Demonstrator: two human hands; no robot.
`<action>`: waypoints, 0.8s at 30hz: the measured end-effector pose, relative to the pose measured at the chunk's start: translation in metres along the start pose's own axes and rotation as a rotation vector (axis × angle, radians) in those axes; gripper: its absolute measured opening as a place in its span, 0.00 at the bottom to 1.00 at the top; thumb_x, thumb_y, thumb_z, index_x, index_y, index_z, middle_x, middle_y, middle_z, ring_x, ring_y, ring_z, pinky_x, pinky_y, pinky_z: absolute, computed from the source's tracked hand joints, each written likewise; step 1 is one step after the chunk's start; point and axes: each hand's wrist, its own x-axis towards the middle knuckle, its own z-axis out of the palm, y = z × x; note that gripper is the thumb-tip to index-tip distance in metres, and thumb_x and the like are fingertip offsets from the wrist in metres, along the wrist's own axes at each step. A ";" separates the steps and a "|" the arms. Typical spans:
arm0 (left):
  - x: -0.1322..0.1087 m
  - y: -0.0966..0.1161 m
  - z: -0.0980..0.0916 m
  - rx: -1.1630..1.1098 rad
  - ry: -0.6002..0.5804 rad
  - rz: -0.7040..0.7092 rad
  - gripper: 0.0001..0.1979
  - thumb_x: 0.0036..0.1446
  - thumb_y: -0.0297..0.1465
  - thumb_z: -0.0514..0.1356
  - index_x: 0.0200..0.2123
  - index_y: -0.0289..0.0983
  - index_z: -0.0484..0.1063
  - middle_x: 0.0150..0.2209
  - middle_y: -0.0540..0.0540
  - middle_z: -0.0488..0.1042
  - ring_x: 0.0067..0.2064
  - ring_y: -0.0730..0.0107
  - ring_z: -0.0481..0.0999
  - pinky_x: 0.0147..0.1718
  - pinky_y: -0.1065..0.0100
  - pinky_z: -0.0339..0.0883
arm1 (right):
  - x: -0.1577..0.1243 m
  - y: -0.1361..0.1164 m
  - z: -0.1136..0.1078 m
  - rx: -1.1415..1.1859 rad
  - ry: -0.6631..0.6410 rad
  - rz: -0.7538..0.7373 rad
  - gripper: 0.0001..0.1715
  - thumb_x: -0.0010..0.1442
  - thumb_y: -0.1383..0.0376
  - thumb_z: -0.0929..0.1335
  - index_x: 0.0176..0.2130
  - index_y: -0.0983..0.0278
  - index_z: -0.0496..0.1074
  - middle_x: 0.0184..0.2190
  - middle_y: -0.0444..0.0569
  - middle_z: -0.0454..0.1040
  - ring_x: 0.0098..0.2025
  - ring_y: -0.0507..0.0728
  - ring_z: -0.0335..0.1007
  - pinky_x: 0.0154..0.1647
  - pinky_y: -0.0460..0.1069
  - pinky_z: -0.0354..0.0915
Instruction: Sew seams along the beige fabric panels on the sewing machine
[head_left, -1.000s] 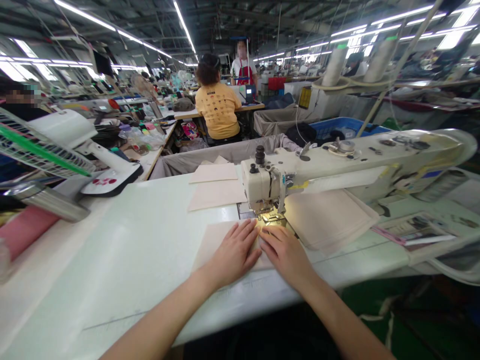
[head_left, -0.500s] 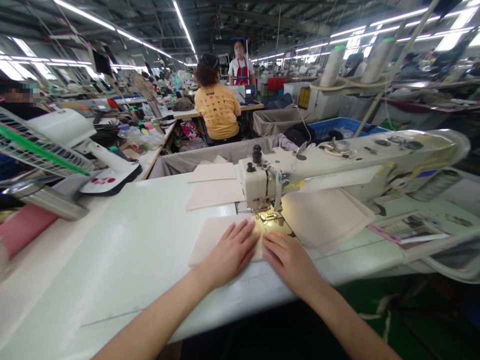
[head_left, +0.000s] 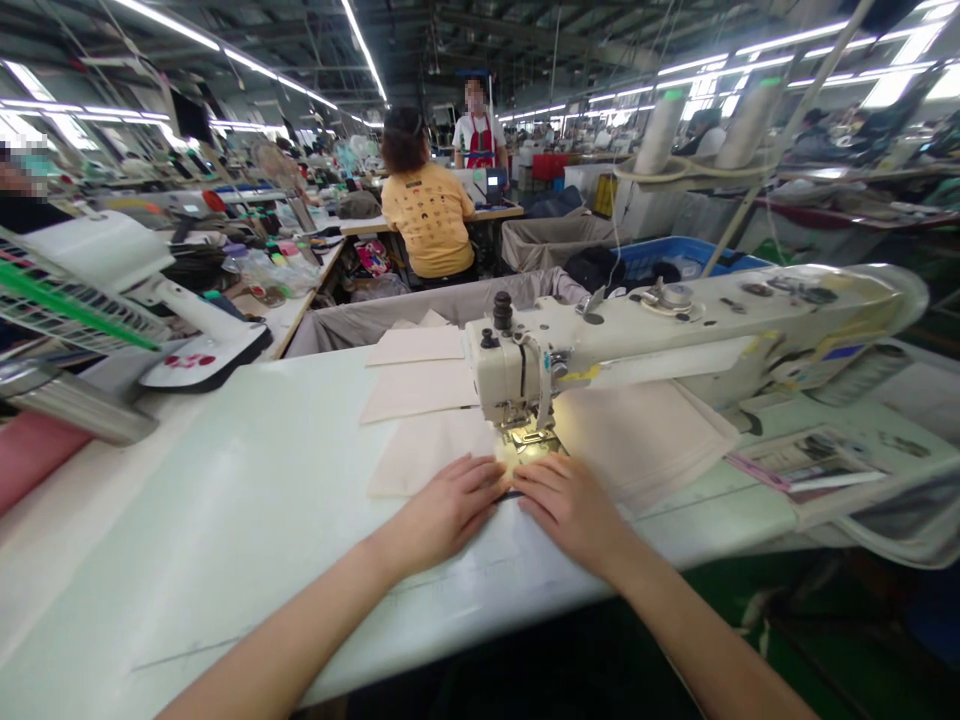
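A cream fabric piece (head_left: 420, 450) lies flat at the lit needle area of the white sewing machine (head_left: 510, 375). My left hand (head_left: 450, 505) rests on its near right edge, fingers extended and lying flat. Close beside it, my right hand (head_left: 566, 505) lies just in front of the needle plate (head_left: 534, 440), fingers stretched toward the left hand and slightly bent. The fingertips of both hands nearly meet. More cream pieces (head_left: 416, 387) lie behind, left of the machine head, and a larger cream cloth (head_left: 645, 440) spreads under the machine arm.
A fan (head_left: 187, 290) and a metal flask (head_left: 82, 400) stand at the left. Beyond the table (head_left: 247, 480) is a cloth-lined bin (head_left: 345, 322). A tray with small items (head_left: 817, 465) sits at the right. A person in yellow (head_left: 429, 215) sits ahead; another stands behind.
The cream piece has moved forward, away from me, toward and under the machine head. Both hands now lie at its near edge, closer to the needle area. The view has shifted slightly.
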 end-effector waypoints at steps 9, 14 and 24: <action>0.023 -0.038 -0.007 -0.060 0.057 -0.009 0.19 0.70 0.28 0.49 0.58 0.40 0.72 0.60 0.39 0.70 0.62 0.57 0.68 0.63 0.53 0.62 | 0.033 0.016 0.005 -0.123 -0.032 0.112 0.10 0.67 0.64 0.68 0.48 0.59 0.77 0.43 0.51 0.76 0.44 0.61 0.70 0.45 0.56 0.68; 0.030 -0.051 -0.008 -0.038 0.060 -0.011 0.19 0.70 0.29 0.49 0.59 0.38 0.70 0.59 0.38 0.70 0.61 0.57 0.68 0.63 0.55 0.62 | 0.028 0.014 0.006 -0.095 0.003 0.127 0.10 0.67 0.63 0.68 0.46 0.60 0.78 0.42 0.52 0.76 0.44 0.60 0.70 0.45 0.56 0.67; 0.028 -0.052 -0.001 0.012 0.097 -0.075 0.19 0.69 0.29 0.50 0.59 0.40 0.70 0.60 0.39 0.69 0.63 0.56 0.67 0.65 0.50 0.58 | 0.003 -0.005 0.016 -0.010 0.123 0.147 0.09 0.68 0.64 0.67 0.44 0.61 0.77 0.40 0.51 0.75 0.43 0.60 0.71 0.45 0.57 0.69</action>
